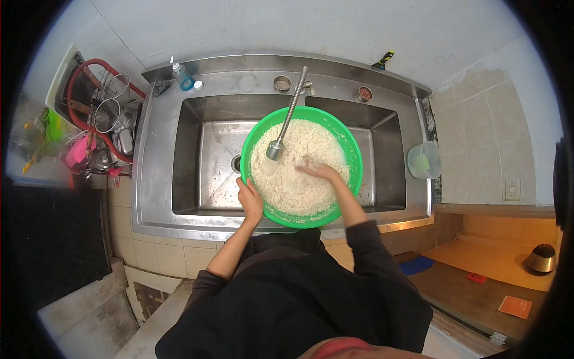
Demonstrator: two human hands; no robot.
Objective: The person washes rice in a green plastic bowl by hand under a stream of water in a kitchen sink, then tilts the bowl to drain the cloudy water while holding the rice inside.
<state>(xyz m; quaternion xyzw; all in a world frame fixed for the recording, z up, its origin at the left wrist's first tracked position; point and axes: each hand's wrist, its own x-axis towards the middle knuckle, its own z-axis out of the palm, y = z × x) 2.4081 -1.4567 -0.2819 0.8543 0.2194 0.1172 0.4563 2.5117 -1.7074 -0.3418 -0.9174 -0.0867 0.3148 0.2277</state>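
Note:
A large green plastic basin (303, 221) rests over the divider of a two-bowl steel sink. Pale wet grains that look like rice (293, 197) fill much of it. My left hand (250, 198) grips the basin's rim at the near left, thumb on the outer side. Among the grains, right of centre, is my right hand (317, 170), its fingers extended and slightly blurred, with grains stuck to them. The head of a flexible metal faucet (275, 149) hangs over the basin, and a whitish stream of water shows beneath it.
Along the sink's back ledge stand a soap pump bottle (183, 77), a small metal cup (282, 83) and a tin with reddish contents (364, 94). A clear plastic tub (423, 160) sits at right. Left is a crowded utensil rack (101, 130) with a red hose (70, 96).

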